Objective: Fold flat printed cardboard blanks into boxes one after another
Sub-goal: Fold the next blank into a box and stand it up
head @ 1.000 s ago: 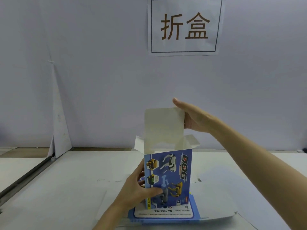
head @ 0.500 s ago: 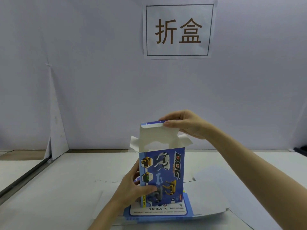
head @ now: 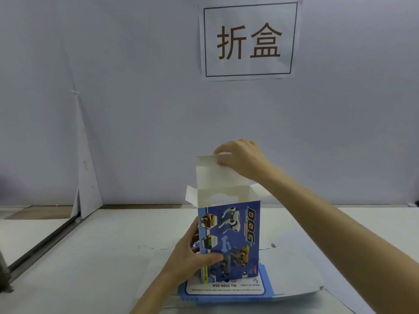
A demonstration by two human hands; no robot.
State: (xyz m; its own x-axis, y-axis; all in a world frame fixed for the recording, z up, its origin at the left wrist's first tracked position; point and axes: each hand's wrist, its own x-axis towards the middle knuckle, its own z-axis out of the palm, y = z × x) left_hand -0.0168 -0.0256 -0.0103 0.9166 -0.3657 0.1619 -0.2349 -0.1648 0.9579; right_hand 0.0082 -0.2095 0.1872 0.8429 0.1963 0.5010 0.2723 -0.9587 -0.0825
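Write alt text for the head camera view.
A person's left hand grips an upright blue printed box standing on flat blanks, while the right hand pinches its raised white top flap. A sign hangs on the wall behind.

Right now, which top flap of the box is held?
The tall back flap, pinched by the right hand; the short side flaps of the box stick out sideways.
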